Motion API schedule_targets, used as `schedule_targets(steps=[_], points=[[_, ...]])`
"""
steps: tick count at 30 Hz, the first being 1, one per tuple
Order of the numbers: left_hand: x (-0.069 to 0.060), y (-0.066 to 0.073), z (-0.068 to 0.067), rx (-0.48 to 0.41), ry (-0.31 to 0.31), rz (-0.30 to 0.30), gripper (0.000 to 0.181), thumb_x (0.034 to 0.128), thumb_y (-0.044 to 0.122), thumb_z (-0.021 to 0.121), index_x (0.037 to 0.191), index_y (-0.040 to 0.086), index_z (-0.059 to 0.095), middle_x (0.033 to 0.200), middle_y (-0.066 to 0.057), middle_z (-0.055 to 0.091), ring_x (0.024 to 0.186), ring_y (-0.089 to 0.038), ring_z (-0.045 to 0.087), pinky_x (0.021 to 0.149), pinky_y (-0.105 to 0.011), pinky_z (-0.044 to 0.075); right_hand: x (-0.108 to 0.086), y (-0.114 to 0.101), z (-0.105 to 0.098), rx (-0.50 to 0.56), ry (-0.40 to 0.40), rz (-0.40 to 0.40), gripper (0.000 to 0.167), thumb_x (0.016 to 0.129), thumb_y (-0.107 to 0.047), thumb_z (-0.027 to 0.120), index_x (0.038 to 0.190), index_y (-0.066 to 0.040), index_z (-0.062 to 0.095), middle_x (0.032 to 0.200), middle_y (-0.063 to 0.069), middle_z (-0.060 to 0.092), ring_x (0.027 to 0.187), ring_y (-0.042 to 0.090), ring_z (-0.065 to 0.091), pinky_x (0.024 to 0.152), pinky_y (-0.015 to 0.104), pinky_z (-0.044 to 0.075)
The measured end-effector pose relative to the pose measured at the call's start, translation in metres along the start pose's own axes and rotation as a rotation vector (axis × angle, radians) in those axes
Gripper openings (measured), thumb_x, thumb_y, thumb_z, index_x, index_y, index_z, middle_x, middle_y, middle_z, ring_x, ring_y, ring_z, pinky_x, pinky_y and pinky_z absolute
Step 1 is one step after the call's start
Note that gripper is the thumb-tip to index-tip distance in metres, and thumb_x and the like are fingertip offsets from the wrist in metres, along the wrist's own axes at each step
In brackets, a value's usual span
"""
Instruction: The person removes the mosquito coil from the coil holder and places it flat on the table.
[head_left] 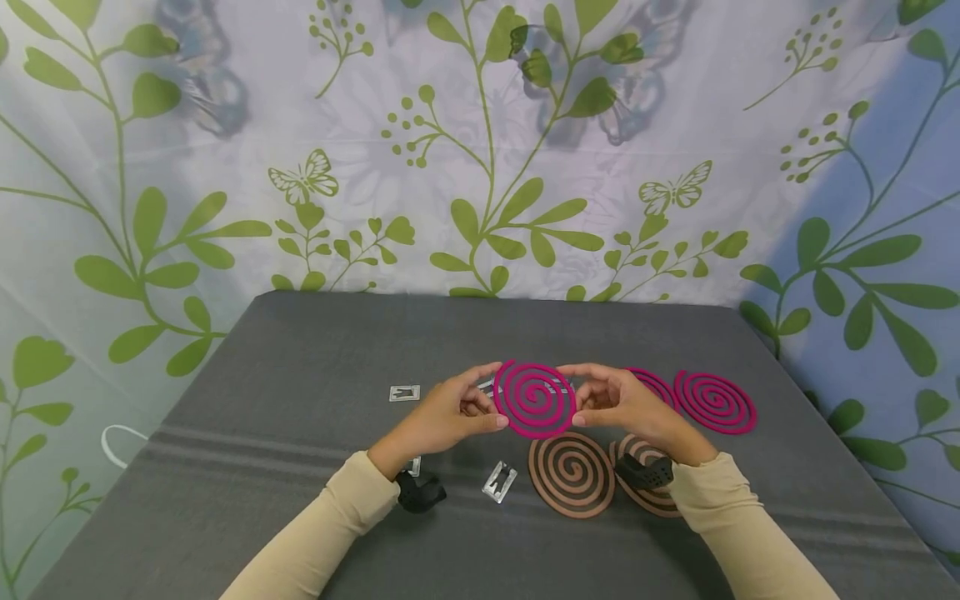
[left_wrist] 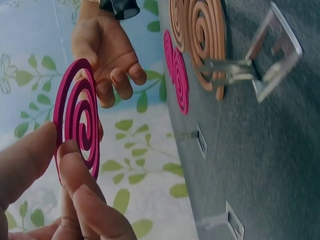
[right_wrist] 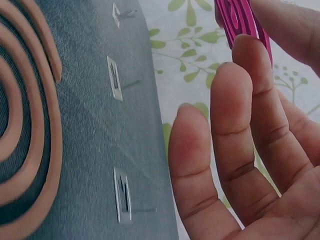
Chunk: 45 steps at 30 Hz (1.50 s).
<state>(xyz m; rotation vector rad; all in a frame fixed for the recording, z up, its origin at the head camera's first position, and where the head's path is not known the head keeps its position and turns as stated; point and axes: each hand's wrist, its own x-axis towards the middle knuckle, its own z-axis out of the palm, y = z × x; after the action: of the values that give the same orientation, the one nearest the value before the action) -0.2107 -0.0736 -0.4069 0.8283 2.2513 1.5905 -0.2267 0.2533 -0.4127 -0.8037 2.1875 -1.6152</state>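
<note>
Upright above the grey table, a pink mosquito coil [head_left: 535, 398] is held by its edges between both hands. On its left edge, the left hand [head_left: 442, 414] pinches it between thumb and fingers; the left wrist view shows these fingertips against the rim. The right hand [head_left: 628, 408] grips the opposite edge with thumb and index finger, while its other fingers [right_wrist: 231, 100] stay off the coil. Below the hands lies a brown coil [head_left: 572, 475]. A second brown coil [head_left: 637, 450] is partly covered by the right wrist's black camera mount.
Two more pink coils, one nearer [head_left: 651, 383] and one farther right [head_left: 716, 403], lie beyond the right hand. Several metal coil stands lie about, including one at the back left [head_left: 405, 392] and one in front [head_left: 499, 482]. A leaf-patterned curtain [head_left: 420, 208] hangs behind the table.
</note>
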Motion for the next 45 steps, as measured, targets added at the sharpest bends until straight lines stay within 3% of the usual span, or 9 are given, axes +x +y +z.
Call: schedule_targets(steps=[8, 13, 20, 26, 31, 35, 38, 45], points=[[0.006, 0.003, 0.018, 0.009, 0.001, -0.028, 0.075, 0.1025, 0.014, 0.077, 0.166, 0.002, 0.039, 0.099, -0.002, 0.075, 0.084, -0.009, 0.066, 0.076, -0.026, 0.053, -0.017, 0.002, -0.008, -0.014, 0.017, 0.001, 0.063, 0.098, 0.003, 0.075, 0.154, 0.011, 0.047, 0.095, 0.003, 0.074, 0.084, 0.032, 0.071, 0.080, 0.033, 0.059], [0.008, 0.003, 0.030, 0.003, 0.007, -0.050, 0.076, 0.1028, 0.015, 0.077, 0.167, 0.007, 0.039, 0.099, 0.003, 0.074, 0.085, -0.009, 0.068, 0.078, -0.026, 0.054, -0.026, 0.006, -0.013, 0.002, 0.002, -0.032, 0.061, 0.099, 0.006, 0.073, 0.153, 0.014, 0.046, 0.093, 0.003, 0.072, 0.080, 0.026, 0.069, 0.076, 0.033, 0.058], [0.013, 0.004, 0.048, -0.043, 0.003, -0.051, 0.076, 0.1028, 0.015, 0.077, 0.167, 0.008, 0.039, 0.099, 0.004, 0.073, 0.085, -0.011, 0.068, 0.074, -0.026, 0.052, -0.041, 0.013, -0.026, 0.052, -0.016, -0.022, 0.059, 0.099, 0.007, 0.071, 0.155, -0.002, 0.053, 0.095, 0.000, 0.069, 0.077, 0.020, 0.067, 0.070, 0.036, 0.056], [0.020, 0.005, 0.063, -0.074, -0.010, -0.032, 0.076, 0.1027, 0.013, 0.076, 0.168, 0.009, 0.038, 0.098, 0.003, 0.074, 0.087, -0.022, 0.072, 0.072, -0.024, 0.051, -0.053, 0.021, -0.038, 0.089, -0.055, -0.039, 0.062, 0.100, 0.010, 0.068, 0.156, -0.014, 0.055, 0.097, -0.002, 0.069, 0.077, 0.020, 0.067, 0.069, 0.037, 0.056], [0.026, 0.005, 0.075, -0.073, -0.021, -0.038, 0.077, 0.1027, 0.016, 0.077, 0.168, 0.010, 0.037, 0.098, 0.005, 0.074, 0.085, -0.013, 0.072, 0.073, -0.023, 0.052, -0.065, 0.025, -0.045, 0.114, -0.066, -0.049, 0.065, 0.100, 0.013, 0.064, 0.156, -0.019, 0.056, 0.098, -0.004, 0.069, 0.076, 0.017, 0.065, 0.062, 0.041, 0.051], [0.030, 0.006, 0.085, -0.083, -0.039, -0.047, 0.078, 0.1021, 0.014, 0.077, 0.169, 0.011, 0.036, 0.098, 0.006, 0.075, 0.082, -0.008, 0.071, 0.075, -0.021, 0.052, -0.075, 0.028, -0.051, 0.127, -0.071, -0.047, 0.066, 0.100, 0.015, 0.062, 0.156, -0.020, 0.057, 0.098, -0.003, 0.069, 0.065, 0.023, 0.056, 0.054, 0.048, 0.042], [0.034, 0.007, 0.092, -0.103, -0.055, -0.053, 0.079, 0.1019, 0.013, 0.077, 0.169, 0.012, 0.036, 0.098, 0.005, 0.076, 0.083, -0.011, 0.072, 0.075, -0.021, 0.052, -0.082, 0.031, -0.056, 0.137, -0.079, -0.035, 0.068, 0.100, 0.016, 0.061, 0.156, -0.023, 0.057, 0.098, -0.003, 0.070, 0.063, 0.022, 0.054, 0.054, 0.049, 0.040], [0.040, 0.009, 0.107, -0.154, -0.064, -0.075, 0.078, 0.1004, 0.012, 0.079, 0.168, 0.014, 0.039, 0.099, 0.004, 0.076, 0.080, -0.009, 0.070, 0.070, -0.020, 0.053, -0.096, 0.036, -0.066, 0.139, -0.087, 0.004, 0.068, 0.101, 0.015, 0.060, 0.157, -0.025, 0.056, 0.100, -0.003, 0.069, 0.081, 0.016, 0.070, 0.075, 0.038, 0.061]])
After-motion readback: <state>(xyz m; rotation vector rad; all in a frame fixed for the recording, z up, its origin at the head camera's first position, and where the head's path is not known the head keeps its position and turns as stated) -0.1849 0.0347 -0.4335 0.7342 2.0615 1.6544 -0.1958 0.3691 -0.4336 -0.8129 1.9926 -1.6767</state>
